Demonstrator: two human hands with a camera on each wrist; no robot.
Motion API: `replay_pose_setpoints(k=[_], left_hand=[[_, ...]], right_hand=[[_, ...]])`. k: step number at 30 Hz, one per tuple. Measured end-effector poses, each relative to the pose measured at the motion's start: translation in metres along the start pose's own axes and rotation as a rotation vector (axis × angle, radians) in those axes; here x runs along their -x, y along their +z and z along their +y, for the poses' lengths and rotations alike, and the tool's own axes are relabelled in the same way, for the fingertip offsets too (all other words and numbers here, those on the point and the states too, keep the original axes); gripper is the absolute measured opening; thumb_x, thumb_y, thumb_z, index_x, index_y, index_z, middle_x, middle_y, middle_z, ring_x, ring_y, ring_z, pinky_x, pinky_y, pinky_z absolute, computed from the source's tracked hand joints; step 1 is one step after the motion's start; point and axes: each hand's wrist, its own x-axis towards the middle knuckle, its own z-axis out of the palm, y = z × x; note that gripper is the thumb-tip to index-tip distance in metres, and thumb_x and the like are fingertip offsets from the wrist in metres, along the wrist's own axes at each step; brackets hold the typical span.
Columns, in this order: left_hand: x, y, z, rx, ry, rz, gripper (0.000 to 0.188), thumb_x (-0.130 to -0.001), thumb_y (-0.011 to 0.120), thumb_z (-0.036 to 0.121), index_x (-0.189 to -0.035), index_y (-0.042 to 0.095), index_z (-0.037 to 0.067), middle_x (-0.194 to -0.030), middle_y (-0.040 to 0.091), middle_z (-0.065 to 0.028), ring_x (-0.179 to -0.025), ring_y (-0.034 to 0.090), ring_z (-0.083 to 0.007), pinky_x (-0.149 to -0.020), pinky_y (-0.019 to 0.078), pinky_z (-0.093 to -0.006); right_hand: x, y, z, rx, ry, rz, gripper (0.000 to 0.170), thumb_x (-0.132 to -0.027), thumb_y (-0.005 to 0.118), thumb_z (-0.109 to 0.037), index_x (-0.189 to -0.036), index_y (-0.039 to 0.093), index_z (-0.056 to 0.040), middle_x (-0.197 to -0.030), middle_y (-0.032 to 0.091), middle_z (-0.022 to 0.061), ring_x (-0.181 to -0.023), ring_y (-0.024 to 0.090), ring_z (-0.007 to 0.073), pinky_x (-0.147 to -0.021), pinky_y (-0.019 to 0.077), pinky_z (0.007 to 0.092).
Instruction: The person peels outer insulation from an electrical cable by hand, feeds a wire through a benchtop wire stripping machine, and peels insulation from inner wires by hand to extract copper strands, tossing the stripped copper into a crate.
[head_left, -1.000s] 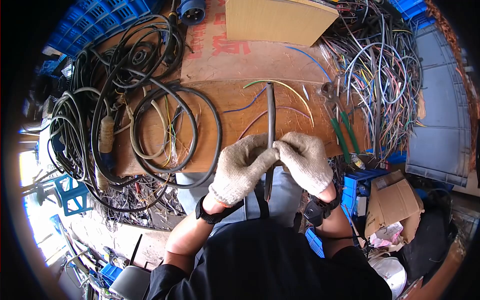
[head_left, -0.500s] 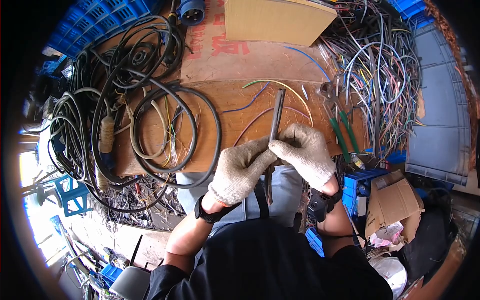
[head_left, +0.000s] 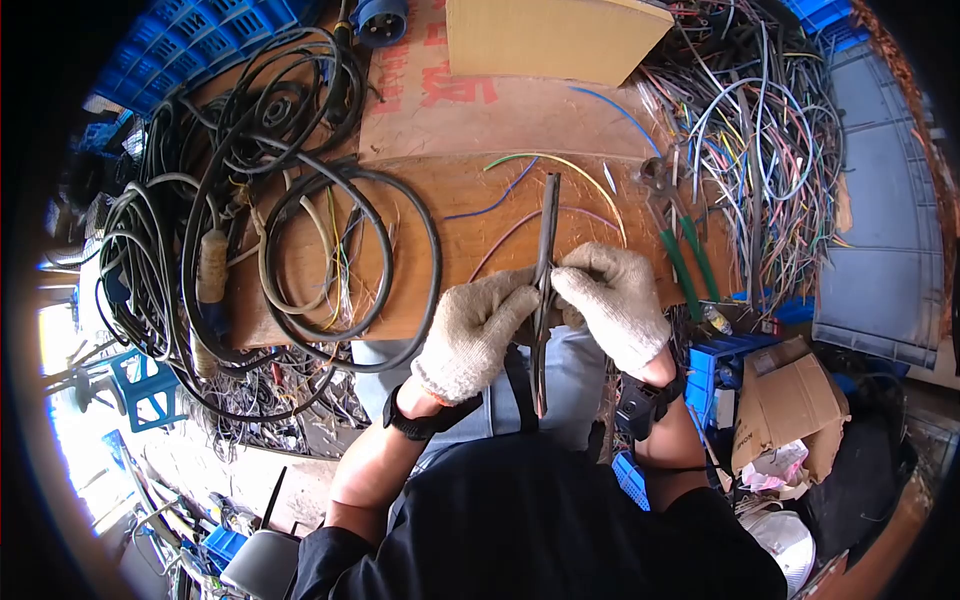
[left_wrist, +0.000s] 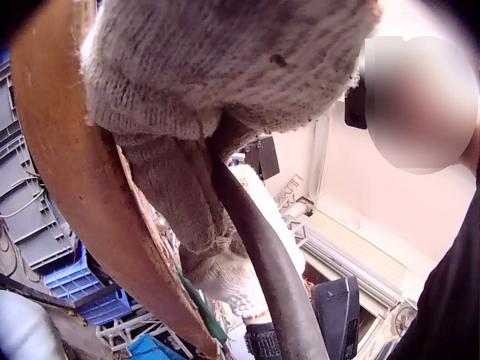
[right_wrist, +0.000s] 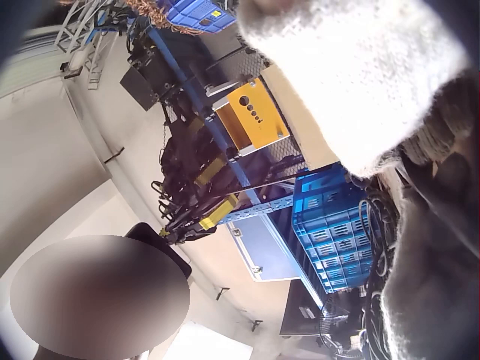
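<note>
Both hands wear off-white knit gloves over the front edge of a wooden table [head_left: 465, 235]. A dark cable piece [head_left: 549, 215] stands nearly upright between them in the head view, its lower part split lengthwise. The left hand [head_left: 472, 330] pinches it from the left; the right hand [head_left: 615, 303] pinches it from the right at about the same height. From the left wrist, the cable [left_wrist: 266, 255] runs down out of the left glove [left_wrist: 225, 67]. The right glove [right_wrist: 367, 75] fills the upper right of the right wrist view, where its fingertips are unclear.
Coiled black cables [head_left: 388, 250] lie on the left. Green-handled pliers [head_left: 690, 262] rest to the right, beside a large heap of loose wires [head_left: 765, 150]. Thin coloured wires [head_left: 585, 180] lie beyond the hands. A tan board [head_left: 555, 38] stands at the back.
The cable piece tilted right, then came back nearer upright, and its split now shows between the hands. The right hand shifted slightly right and its fingers took a new hold.
</note>
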Motion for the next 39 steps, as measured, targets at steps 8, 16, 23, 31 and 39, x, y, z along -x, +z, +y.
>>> replay_pose_setpoints(k=[8,16,23,31,39], left_hand=[[0.000,-0.005,-0.002,0.043,0.024,-0.046,0.029,-0.104,0.050,0.011,-0.124,0.062,-0.007,-0.093,0.072,-0.0079,-0.082,0.065,-0.0090,-0.074,0.0539,-0.0257],[0.001,-0.009,0.000,0.155,0.003,-0.106,0.029,-0.106,0.047,0.010,-0.125,0.061,-0.007,-0.096,0.072,-0.0080,-0.083,0.066,-0.0090,-0.075,0.0543,-0.0250],[0.000,-0.008,-0.004,0.125,0.083,-0.074,0.030,-0.107,0.047,0.018,-0.117,0.062,-0.006,-0.091,0.073,-0.0101,-0.074,0.068,-0.0100,-0.063,0.0542,-0.0224],[-0.002,-0.007,-0.010,0.074,0.104,-0.074,0.030,-0.107,0.047,0.019,-0.115,0.063,-0.005,-0.088,0.072,-0.0087,-0.072,0.066,-0.0087,-0.063,0.0533,-0.0218],[0.000,-0.001,0.000,0.019,0.086,-0.073,0.026,-0.106,0.051,0.017,-0.115,0.063,-0.003,-0.087,0.070,-0.0055,-0.069,0.062,-0.0054,-0.059,0.0508,-0.0213]], right_hand=[[0.002,-0.003,-0.004,-0.167,0.079,-0.068,0.012,-0.095,0.066,-0.010,-0.094,0.068,0.0009,-0.072,0.065,0.0043,-0.060,0.058,0.0075,-0.052,0.0432,0.0234],[0.004,-0.002,-0.005,-0.156,0.045,-0.080,0.012,-0.096,0.066,-0.011,-0.093,0.067,0.0003,-0.074,0.064,0.0037,-0.060,0.057,0.0071,-0.053,0.0443,0.0226],[0.005,-0.002,-0.005,-0.150,0.020,-0.080,0.011,-0.095,0.067,-0.011,-0.092,0.067,-0.0003,-0.074,0.064,0.0027,-0.062,0.057,0.0066,-0.054,0.0446,0.0222],[0.004,-0.003,-0.003,-0.123,-0.002,-0.067,0.010,-0.095,0.067,-0.010,-0.091,0.068,-0.0005,-0.075,0.064,0.0020,-0.062,0.057,0.0064,-0.054,0.0448,0.0226],[0.007,0.001,-0.004,0.125,-0.110,0.013,0.008,-0.091,0.071,-0.008,-0.089,0.070,0.0004,-0.079,0.067,0.0026,-0.069,0.061,0.0076,-0.061,0.0490,0.0244]])
